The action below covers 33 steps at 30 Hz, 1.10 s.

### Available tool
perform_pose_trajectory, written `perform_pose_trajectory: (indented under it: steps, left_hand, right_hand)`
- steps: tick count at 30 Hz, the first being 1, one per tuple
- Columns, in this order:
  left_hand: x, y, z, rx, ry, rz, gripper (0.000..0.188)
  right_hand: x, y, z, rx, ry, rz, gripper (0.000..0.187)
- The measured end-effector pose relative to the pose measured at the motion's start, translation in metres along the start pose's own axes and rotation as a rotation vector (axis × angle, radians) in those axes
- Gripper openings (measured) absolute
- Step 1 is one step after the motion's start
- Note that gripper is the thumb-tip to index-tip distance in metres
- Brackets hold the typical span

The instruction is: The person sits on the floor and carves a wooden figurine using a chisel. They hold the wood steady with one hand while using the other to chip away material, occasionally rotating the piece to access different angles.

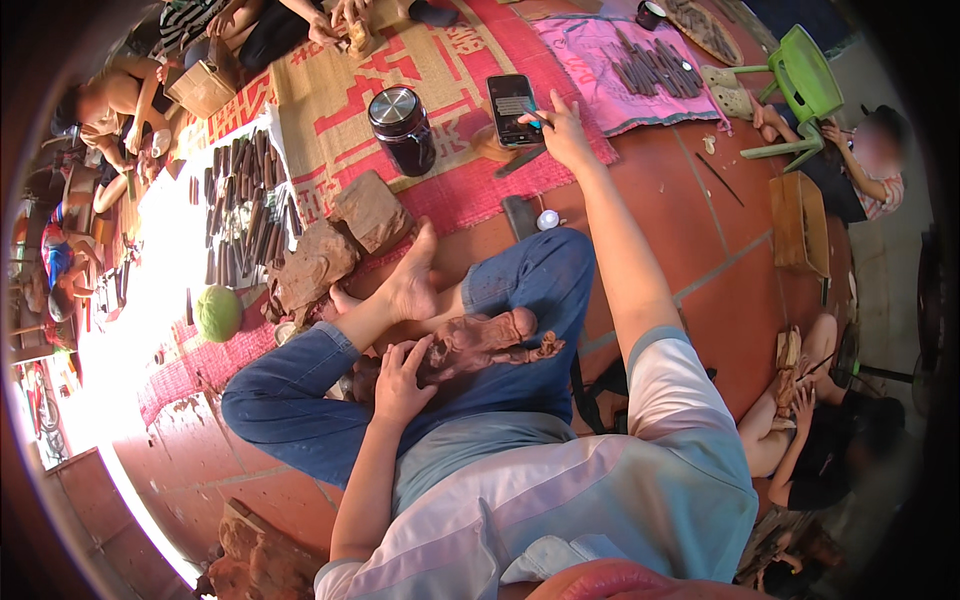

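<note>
I sit cross-legged on a red tiled floor in blue jeans. My left hand (398, 378) rests on a reddish-brown carved wooden figure (480, 340) lying across my lap, fingers curled over its near end. My right hand (558, 128) is stretched far forward, its fingers touching the screen of a black smartphone (513, 108) that lies on a woven red-and-tan mat (340, 95). My bare foot (410, 285) points toward the mat.
A dark jar with a metal lid (402, 130) stands left of the phone. Rough wood blocks (330, 255), rows of carving chisels (245, 205) and a green round object (218, 313) lie at left. More tools lie on a pink cloth (640, 70). Other people sit carving around; a green stool (805, 85) stands at right.
</note>
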<state>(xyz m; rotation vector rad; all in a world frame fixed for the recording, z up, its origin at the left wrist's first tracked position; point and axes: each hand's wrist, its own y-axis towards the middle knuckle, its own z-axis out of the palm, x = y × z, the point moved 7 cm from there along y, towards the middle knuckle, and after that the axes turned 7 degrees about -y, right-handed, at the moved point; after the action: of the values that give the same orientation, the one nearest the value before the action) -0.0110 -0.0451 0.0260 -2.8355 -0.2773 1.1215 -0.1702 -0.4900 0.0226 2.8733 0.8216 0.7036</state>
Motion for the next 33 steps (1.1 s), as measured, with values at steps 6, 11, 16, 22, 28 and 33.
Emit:
perform_pose_trajectory:
  steps: [6, 11, 16, 22, 28, 33]
  left_hand:
    - [-0.002, 0.001, -0.001, -0.014, -0.007, 0.019, 0.081]
    - [0.001, -0.001, -0.003, -0.024, -0.003, 0.014, 0.081]
    - [-0.003, 0.000, -0.003, -0.020, -0.023, 0.018, 0.079]
    - [0.001, -0.002, 0.000, 0.005, 0.007, -0.014, 0.081]
    - [-0.004, -0.003, -0.002, 0.012, 0.003, -0.028, 0.077]
    - [-0.010, -0.012, -0.002, 0.050, 0.011, 0.014, 0.074]
  right_hand:
    - [-0.014, 0.005, -0.011, -0.134, 0.119, 0.019, 0.042]
    - [-0.009, -0.019, -0.032, -0.225, 0.307, 0.036, 0.046]
    - [-0.019, -0.061, -0.053, -0.273, 0.390, 0.060, 0.041]
    - [-0.039, -0.137, -0.073, -0.387, 0.698, 0.225, 0.037]
    - [-0.045, -0.219, -0.081, -0.304, 0.977, 0.582, 0.050]
    - [-0.058, -0.228, -0.090, -0.305, 0.974, 0.538, 0.043]
